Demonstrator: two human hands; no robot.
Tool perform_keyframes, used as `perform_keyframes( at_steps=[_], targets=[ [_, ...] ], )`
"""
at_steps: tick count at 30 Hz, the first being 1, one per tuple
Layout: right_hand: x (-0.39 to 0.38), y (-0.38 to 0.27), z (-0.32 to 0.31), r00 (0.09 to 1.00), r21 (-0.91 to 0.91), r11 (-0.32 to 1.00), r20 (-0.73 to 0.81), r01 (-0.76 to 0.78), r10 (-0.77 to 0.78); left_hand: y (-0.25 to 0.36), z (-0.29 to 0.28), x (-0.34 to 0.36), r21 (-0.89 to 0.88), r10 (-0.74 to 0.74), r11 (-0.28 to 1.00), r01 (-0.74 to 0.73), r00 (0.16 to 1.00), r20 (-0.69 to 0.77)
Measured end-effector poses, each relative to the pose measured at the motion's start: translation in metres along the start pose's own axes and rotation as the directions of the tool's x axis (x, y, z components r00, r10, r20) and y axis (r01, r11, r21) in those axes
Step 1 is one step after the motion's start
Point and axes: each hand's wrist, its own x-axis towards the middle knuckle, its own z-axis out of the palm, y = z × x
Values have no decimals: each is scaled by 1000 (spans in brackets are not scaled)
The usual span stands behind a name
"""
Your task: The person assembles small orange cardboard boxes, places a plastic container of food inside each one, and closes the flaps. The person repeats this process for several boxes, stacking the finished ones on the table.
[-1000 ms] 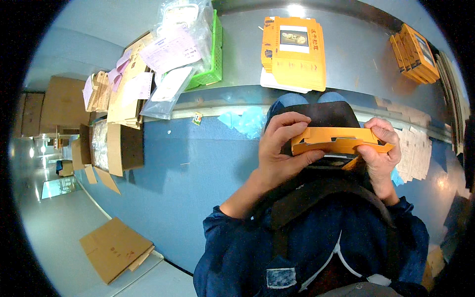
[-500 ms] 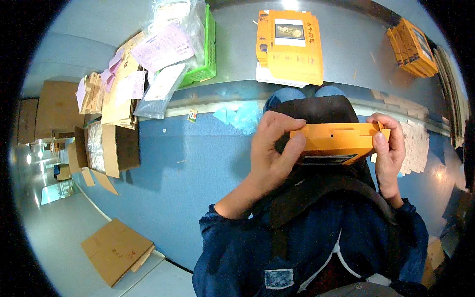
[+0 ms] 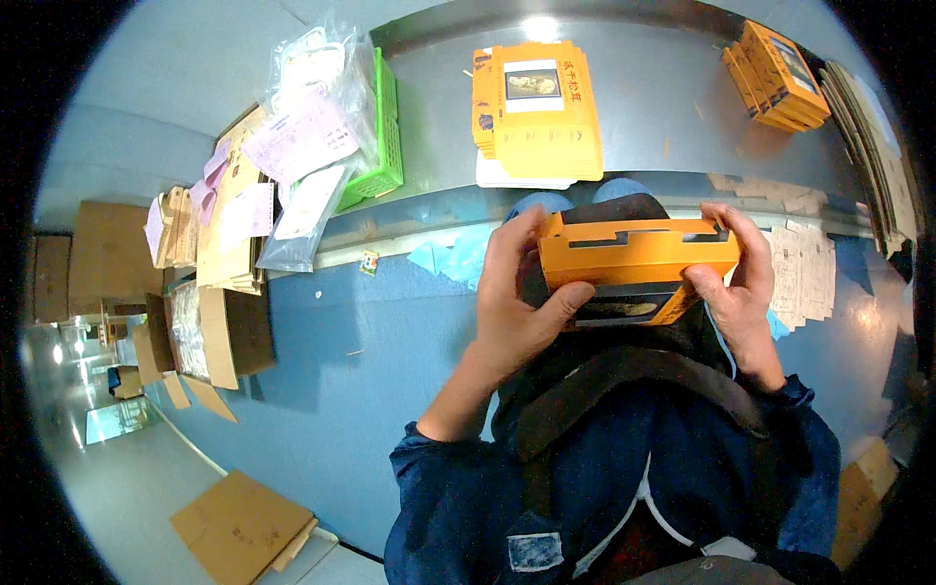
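Seen from above, an orange box [image 3: 639, 255] is held level between two bare hands, close in front of a dark blue jacket [image 3: 453, 507] and on the near side of a grey table [image 3: 648, 107]. The left hand [image 3: 512, 292] is clamped on the box's left end, thumb along the near edge; its other fingers are blurred, so their exact hold is hard to make out. The right hand [image 3: 736, 283] grips the right end, thumb on the near side, fingers over the far corner. The hands are apart, joined only by the box, whose far edge shows dark notches and whose side toward the body bears a picture. On the table, straight ahead, lies a flat orange stack [image 3: 541, 117]. To its left, a green basket [image 3: 390, 136] is heaped with clear bags [image 3: 317, 58]; at the far right sit small boxes [image 3: 780, 78], also orange. An open carton [image 3: 234, 331] stands at left
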Motion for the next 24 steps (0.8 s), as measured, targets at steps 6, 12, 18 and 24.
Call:
perform_keyframes(
  at_steps=[6, 12, 18, 24],
  targets=[
    [1, -3, 3, 995, -23, 1000, -100, 4, -6, -2, 6, 0, -219, -102, 971, 91, 994, -39],
    [9, 9, 2, 994, 234, 969, -50, -78, 92, -8, 6, 19, -352, -150, 927, 127, 988, -39],
    [8, 16, -3, 996, 234, 968, -5, 88, -89, -14, 4, 18, -537, -160, 834, 127, 987, -14],
    [16, 16, -16, 962, 209, 957, 139, 202, -234, -16, -30, 40, -671, -234, 569, 476, 875, 423]
  ],
)
